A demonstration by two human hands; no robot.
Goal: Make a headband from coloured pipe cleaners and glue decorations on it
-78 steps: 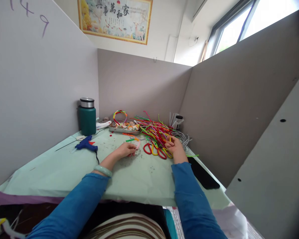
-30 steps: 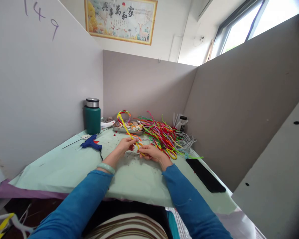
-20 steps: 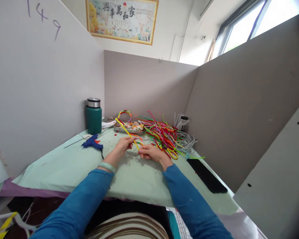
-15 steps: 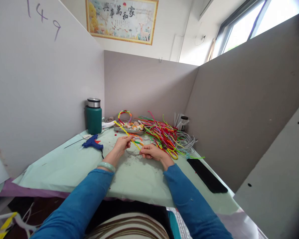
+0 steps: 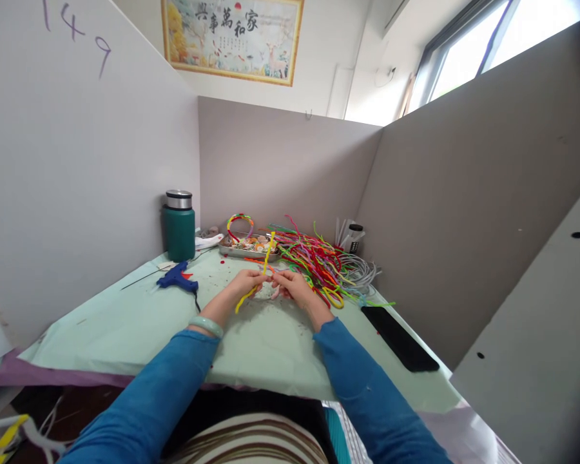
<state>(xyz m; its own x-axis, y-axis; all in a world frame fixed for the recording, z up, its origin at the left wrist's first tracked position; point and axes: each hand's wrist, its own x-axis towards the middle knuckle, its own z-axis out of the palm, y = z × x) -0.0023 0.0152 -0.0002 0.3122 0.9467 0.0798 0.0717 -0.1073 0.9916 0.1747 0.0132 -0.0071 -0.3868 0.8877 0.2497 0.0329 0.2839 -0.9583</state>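
Both my hands meet over the middle of the pale green table cover (image 5: 125, 322). My left hand (image 5: 246, 285) and my right hand (image 5: 290, 287) are closed, pinching a yellow pipe cleaner (image 5: 267, 252) between them. One end of it sticks up and away from me, the other end curls down to the left below my left hand. A small pink and white piece (image 5: 270, 293) lies between my hands; how it joins the pipe cleaner is hidden.
A heap of coloured pipe cleaners (image 5: 319, 261) lies right of my hands, white cord (image 5: 362, 270) behind it. A metal tray (image 5: 249, 248) of small decorations and a rainbow hoop (image 5: 239, 222) stand at the back. A blue glue gun (image 5: 176, 277), green flask (image 5: 178, 225) and black phone (image 5: 399, 328) are nearby.
My right hand came left from the pile with a yellow pipe cleaner. The pipe cleaner's long end swung from pointing back-left to pointing upright, with a tail now below my left hand.
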